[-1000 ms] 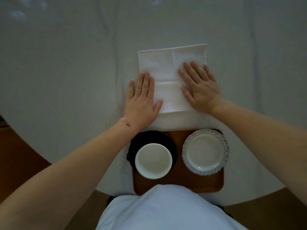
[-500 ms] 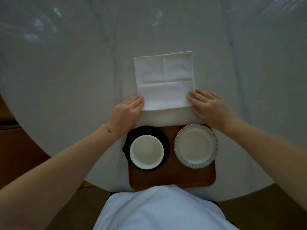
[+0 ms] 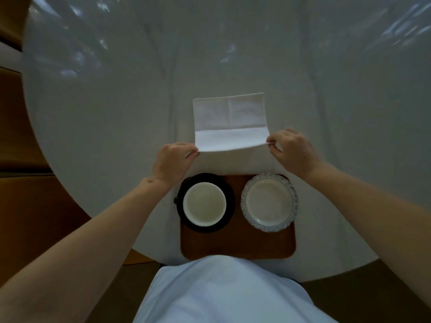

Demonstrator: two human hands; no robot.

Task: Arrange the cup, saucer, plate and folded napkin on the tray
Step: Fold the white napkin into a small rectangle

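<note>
Pinching the near corners, I have my left hand point(image 3: 173, 160) and right hand point(image 3: 292, 151) each gripping the napkin point(image 3: 229, 122), which lies at frame centre on the surface point(image 3: 105, 113), its near edge lifted. It looks light and limp, so corners are the place to hold it. Lower down, the tray point(image 3: 238, 245) carries cup point(image 3: 204, 203) on saucer point(image 3: 229, 201), then plate point(image 3: 269, 202).
</note>
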